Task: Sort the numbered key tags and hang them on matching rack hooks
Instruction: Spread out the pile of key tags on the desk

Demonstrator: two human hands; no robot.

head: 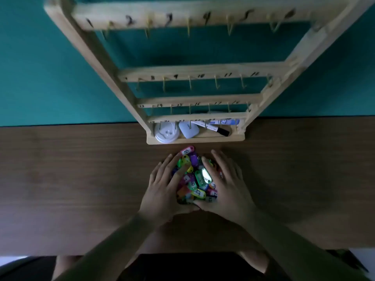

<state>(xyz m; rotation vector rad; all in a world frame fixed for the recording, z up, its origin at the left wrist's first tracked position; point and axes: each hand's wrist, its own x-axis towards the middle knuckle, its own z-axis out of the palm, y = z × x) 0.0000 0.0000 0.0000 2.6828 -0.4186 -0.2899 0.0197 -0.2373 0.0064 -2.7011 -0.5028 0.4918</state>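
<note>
**All tags in one heap, no hook filled**

We judge the sorting is only at its start. The key tags (194, 179) lie heaped on the table (81, 179), lower centre of the frame, just before the rack (192, 72). The hooks (190, 85) we can see look bare. Our left hand (164, 185) and right hand (225, 185) flank the heap, fingers straight and spread, touching it, gripping nothing. Next we must spread the heap to read numbers, then pinch one tag.

A pale, unvarnished-looking wooden rack (194, 74) stands on a darker, matt wood-grain table (71, 179). At frame centre, the key tags (195, 177) are glossy coloured plastic.
</note>
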